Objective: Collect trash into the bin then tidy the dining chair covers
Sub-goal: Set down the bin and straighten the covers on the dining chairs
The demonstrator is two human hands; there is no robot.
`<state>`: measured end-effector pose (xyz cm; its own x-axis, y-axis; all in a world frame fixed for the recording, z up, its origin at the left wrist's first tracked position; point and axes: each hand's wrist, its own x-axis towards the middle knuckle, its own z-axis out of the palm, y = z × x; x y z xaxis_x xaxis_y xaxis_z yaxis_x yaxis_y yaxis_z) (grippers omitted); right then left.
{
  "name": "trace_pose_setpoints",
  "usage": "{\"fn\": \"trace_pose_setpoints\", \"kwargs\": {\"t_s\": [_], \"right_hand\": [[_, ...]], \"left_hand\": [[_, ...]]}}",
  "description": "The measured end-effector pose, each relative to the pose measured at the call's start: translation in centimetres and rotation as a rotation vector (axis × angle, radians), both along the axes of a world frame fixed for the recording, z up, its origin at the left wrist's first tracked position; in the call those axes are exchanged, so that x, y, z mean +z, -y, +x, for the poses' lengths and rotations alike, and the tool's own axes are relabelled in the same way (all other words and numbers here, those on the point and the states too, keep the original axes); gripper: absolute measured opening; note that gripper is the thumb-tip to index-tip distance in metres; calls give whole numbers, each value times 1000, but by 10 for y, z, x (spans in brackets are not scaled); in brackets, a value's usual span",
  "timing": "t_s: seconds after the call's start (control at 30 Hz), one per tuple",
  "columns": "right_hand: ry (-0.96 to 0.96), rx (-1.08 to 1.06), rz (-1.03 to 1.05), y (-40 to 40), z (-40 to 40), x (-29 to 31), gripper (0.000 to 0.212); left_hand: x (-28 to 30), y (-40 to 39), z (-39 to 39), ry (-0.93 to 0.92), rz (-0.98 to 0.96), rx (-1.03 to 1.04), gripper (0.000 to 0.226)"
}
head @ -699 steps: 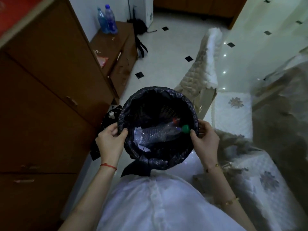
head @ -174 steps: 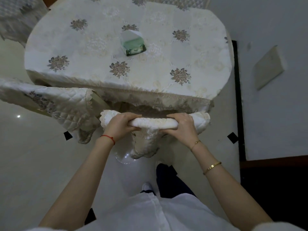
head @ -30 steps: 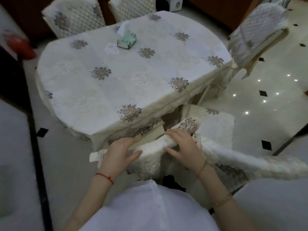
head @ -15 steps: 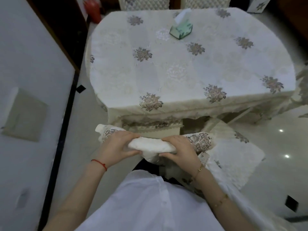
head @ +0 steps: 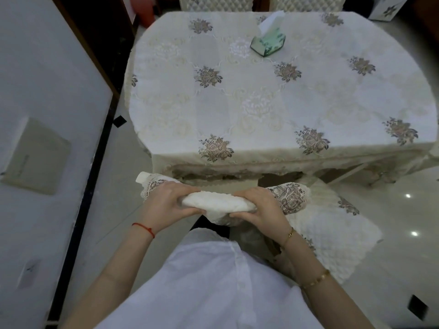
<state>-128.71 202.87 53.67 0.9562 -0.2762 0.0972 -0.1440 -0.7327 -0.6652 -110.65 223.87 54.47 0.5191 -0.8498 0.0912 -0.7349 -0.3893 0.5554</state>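
A cream quilted chair cover point(head: 217, 204) with a lace edge and a flower motif lies over the top rail of a dining chair pushed in at the near side of the table. My left hand point(head: 166, 205) grips the cover near its left end. My right hand point(head: 260, 210) grips it near the right end, next to the flower motif. The cover is bunched into a roll between the two hands. To the right, a second chair's quilted seat cover point(head: 332, 236) is in view. The trash bin is out of sight.
The dining table point(head: 261, 105) carries a cream flowered cloth and a green tissue box point(head: 268, 42). Two covered chair backs point(head: 215, 3) stand at the far side. A white wall point(head: 42, 96) with a black skirting strip runs along the left. Glossy tiled floor lies to the right.
Over the last second I have turned to face the table squarely. Both hands went from lying on the cover to closing around the top rail, and they hold the same grip now.
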Motion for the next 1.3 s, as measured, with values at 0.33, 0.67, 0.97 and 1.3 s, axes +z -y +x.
{"fn": "trace_pose_setpoints", "kwargs": {"t_s": [0.33,0.67,0.97,1.3], "right_hand": [[-60,32,19,54,27,14,44],[-92,-7,-8,62,32,18,49],[-28,-343,-123,27,-40,35,41],[-22,-950,-198,-79,-143,59,34]], "left_hand": [[4,43,9,-33,-15,84,56],[15,56,13,-32,49,43,54],[39,53,-10,72,-25,-149,46],[71,71,-33,107,-90,-563,34]]}}
